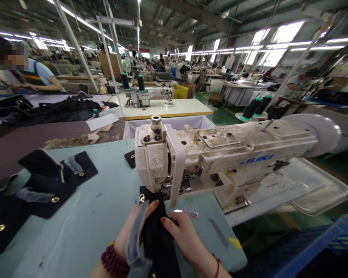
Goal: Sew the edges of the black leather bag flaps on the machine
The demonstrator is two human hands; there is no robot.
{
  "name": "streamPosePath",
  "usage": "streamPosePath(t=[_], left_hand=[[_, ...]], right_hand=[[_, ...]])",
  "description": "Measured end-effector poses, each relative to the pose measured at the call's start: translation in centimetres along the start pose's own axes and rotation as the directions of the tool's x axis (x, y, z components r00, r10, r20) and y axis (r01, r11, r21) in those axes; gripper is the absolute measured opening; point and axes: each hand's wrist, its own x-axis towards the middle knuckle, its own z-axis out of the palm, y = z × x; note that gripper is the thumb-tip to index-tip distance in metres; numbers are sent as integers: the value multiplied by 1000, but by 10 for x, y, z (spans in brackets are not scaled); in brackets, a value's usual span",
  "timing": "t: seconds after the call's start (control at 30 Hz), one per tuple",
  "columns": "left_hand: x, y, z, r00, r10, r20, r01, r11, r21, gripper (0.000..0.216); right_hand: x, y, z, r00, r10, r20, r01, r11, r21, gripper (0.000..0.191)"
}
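Note:
A long black panel with a gold metal fitting and a clear-wrapped strap lies beneath the head of a white sewing machine, its far end by the presser foot. My left hand grips the panel's left side, thumb on top and the other fingers mostly hidden behind the strap. On the opposite edge, my right hand is closed, its thumb and curled fingers holding the panel. Just beyond it lie small pink-handled thread snips, partly covered by the machine guard.
Several similar black pieces with gold fittings lie at left on the pale green tabletop. A grey blade-shaped strip rests at right. Beyond the right edge stands a blue plastic basket. A co-worker sits at far left.

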Motion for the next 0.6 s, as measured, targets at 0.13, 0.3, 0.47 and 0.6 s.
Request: streamPosePath(t=[0.13, 0.3, 0.47, 0.6], left_hand=[[6, 5, -3, 999, 35, -23, -34, 998, 47, 31], [8, 10, -4, 996, 77, -43, -73, 993, 94, 30], [6, 25, 1, 992, 123, 28, -125, 983, 132, 32], [11, 29, 2, 993, 119, 21, -120, 988, 93, 33]], right_hand=[[8, -1, -2, 1000, 8, 11, -8, 1000, 13, 61], [13, -3, -1, 1000, -21, 13, 20, 999, 37, 56], [17, -4, -1, 999, -48, 19, 47, 998, 38, 52], [22, -7, -2, 998, -61, 13, 61, 998, 28, 53]])
